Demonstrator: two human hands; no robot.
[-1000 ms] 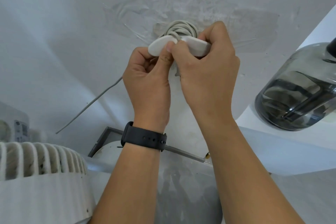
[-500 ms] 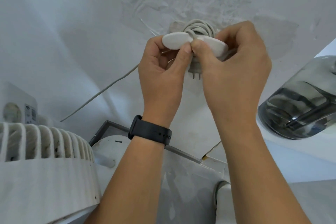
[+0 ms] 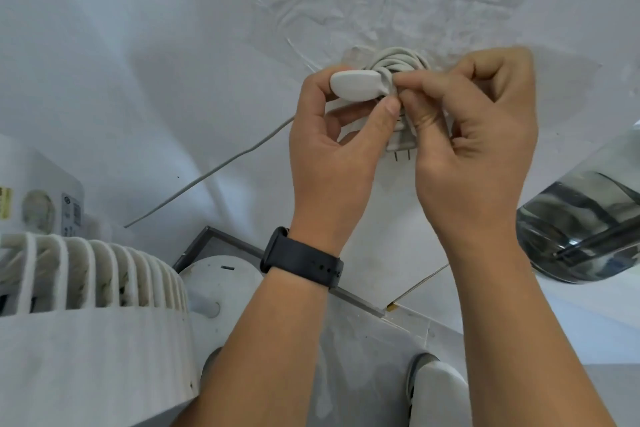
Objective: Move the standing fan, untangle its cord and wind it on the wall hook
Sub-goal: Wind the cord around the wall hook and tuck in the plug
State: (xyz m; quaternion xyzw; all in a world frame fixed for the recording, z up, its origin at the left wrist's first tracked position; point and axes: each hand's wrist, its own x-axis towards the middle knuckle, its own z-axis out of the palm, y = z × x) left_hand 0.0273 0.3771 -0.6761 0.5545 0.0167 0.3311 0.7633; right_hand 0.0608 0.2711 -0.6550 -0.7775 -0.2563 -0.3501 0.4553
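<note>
Your left hand [image 3: 332,156] has its fingers curled behind the pale grey oval plastic wall hook [image 3: 356,84] with the thumb up under the bundle, while your right hand [image 3: 474,149] pinches a turn of the light grey rubbery fan cord [image 3: 398,61] between thumb and forefinger, just right of the hook's arm. The cord sits coiled on the hook at about 12 o'clock from your wrists, against the rough white plastered wall [image 3: 173,62]; its white plug [image 3: 401,146] hangs just under the coil between your hands, prongs pointing down. One free run of cord leaves the coil toward 8 o'clock, down to the white ribbed standing fan [image 3: 86,288] at lower left. Expect the cord to be light and springy, likely to loosen if you let go before the end is tucked, so keep your hold close to the hook and on the cord itself, not on the prongs. The hook looks like a small stick-on part; I would judge that hard pulling could peel it off the wall. Room is tight: at 3 o'clock a smoky grey transparent jar [image 3: 585,229] sits on a white ledge near your right forearm, and the fan grille crowds your left elbow at 8 o'clock, so the open space is straight back toward you.
</note>
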